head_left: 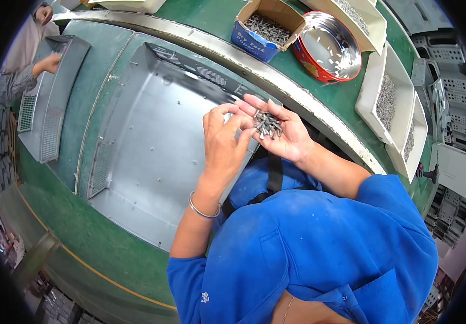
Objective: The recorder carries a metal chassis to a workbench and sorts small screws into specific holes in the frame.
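Dozens of small metal screws (267, 125) lie heaped in my right hand (282, 131), which is cupped palm up with its fingers spread apart. My left hand (223, 141) reaches over beside it, fingertips pinched together at the edge of the heap. Both hands hover above a grey sheet-metal panel (152, 146) lying on the green surface (109, 248). A red round tin (327, 47) sits well apart.

Far middle: cardboard box (265, 27) of small metal parts.
Beside it, right: round red tin (327, 47), a few parts inside.
Right edge: white trays (392, 100) of metal parts.
Far left: second metal panel (49, 97) on the green belt (109, 254), a co-worker's hand (49, 63) on it.
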A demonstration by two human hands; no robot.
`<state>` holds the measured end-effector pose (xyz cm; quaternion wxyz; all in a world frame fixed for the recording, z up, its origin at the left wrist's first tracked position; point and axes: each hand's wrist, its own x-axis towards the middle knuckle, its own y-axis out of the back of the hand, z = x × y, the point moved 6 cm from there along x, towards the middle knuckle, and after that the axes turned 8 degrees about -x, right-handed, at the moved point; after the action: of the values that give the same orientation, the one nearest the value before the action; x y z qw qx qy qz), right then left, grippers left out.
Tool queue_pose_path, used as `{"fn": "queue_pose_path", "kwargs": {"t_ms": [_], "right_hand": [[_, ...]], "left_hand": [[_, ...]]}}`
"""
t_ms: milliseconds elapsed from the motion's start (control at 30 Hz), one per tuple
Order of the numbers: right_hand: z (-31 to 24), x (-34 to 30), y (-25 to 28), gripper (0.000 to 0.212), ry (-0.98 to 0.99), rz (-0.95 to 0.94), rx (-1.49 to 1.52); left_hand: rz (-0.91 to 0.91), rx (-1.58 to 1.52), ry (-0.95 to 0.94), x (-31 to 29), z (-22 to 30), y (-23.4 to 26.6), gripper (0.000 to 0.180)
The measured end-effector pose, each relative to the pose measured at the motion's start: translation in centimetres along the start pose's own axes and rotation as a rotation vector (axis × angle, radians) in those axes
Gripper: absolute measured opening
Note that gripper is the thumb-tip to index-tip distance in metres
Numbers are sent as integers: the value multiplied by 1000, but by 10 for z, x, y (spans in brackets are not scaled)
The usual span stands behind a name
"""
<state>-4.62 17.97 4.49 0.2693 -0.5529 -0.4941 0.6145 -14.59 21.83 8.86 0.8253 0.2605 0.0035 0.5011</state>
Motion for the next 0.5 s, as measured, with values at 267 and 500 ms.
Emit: {"fn": "queue_pose_path", "kwargs": {"t_ms": [267, 500], "right_hand": [[2, 1, 5, 42, 28, 4, -41], [5, 2, 0, 42, 32, 4, 44]], "left_hand": [[66, 51, 77, -3, 1, 2, 20], [96, 16, 19, -8, 6, 3, 16]]}}
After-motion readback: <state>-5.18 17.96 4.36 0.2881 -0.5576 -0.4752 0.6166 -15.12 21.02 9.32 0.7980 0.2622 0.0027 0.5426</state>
